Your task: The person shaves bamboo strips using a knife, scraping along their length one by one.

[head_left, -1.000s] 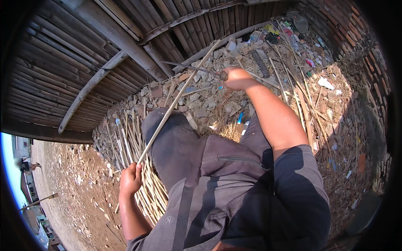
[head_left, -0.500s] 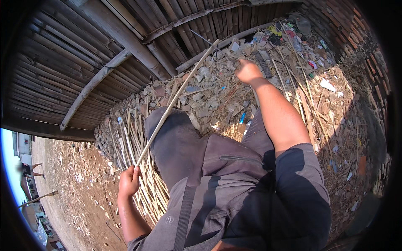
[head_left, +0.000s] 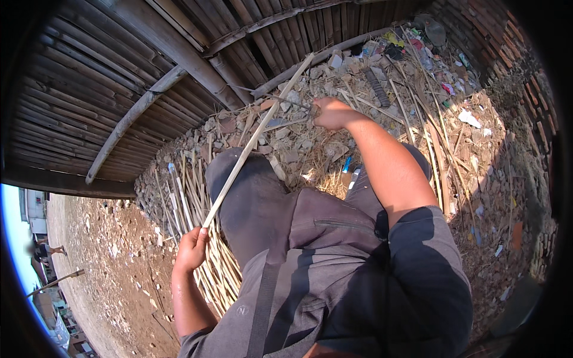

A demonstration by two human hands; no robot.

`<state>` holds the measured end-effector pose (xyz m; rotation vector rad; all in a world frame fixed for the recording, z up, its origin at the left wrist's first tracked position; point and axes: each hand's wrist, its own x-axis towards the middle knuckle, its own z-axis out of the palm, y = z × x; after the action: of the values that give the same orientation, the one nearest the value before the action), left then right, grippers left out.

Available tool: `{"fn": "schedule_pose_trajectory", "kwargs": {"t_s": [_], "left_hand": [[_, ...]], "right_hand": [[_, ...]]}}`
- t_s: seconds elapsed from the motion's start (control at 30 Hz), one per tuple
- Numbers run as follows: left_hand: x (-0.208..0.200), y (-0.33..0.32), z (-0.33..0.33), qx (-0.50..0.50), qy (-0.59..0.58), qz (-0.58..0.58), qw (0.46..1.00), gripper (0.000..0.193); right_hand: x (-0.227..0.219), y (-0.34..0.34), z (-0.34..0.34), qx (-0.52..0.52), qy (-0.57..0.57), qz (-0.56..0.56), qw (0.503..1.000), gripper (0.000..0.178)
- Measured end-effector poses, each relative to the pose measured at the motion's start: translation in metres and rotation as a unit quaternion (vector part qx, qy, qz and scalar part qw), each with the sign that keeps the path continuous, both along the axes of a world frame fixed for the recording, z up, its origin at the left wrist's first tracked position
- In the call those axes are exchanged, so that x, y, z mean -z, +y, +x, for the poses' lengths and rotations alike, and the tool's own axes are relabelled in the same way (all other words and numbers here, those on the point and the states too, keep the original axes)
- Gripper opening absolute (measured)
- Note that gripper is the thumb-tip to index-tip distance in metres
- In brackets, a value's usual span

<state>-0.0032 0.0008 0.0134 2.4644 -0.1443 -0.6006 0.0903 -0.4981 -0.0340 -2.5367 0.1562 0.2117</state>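
Head view: left hand (head_left: pixel 192 247), lower left of centre, has a long, pale, flat wooden strip (head_left: pixel 255 138) that slants to the top centre. Right hand (head_left: pixel 329 113), upper centre, is clenched around a dark, slim metal blade (head_left: pixel 295 104) crossing the strip; can't tell if they touch.

I have the strip (head_left: pixel 258 136) reaching from the left hand (head_left: pixel 191 249) over the left leg (head_left: pixel 253 206), a blade (head_left: pixel 297 104) in the right hand (head_left: pixel 331 113) near it. Sticks (head_left: pixel 222 273) lie left of that leg, rubble (head_left: pixel 290 154) ahead, slatted wall (head_left: pixel 77 89) left and ahead, brick wall (head_left: pixel 507 30) right.
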Motion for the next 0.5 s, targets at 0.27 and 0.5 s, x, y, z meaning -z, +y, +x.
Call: {"fn": "schedule_pose_trajectory", "kwargs": {"t_s": [0.27,0.5], "left_hand": [[-0.001,0.001,0.005,-0.039,0.084,-0.007,0.996,0.048],[-0.004,0.007,0.001,-0.039,0.048,-0.033,0.998,0.046]], "right_hand": [[-0.044,0.043,-0.022,-0.075,0.013,-0.075,0.994,0.034],[0.022,-0.041,0.008,0.109,-0.047,-0.053,0.991,0.038]]}}
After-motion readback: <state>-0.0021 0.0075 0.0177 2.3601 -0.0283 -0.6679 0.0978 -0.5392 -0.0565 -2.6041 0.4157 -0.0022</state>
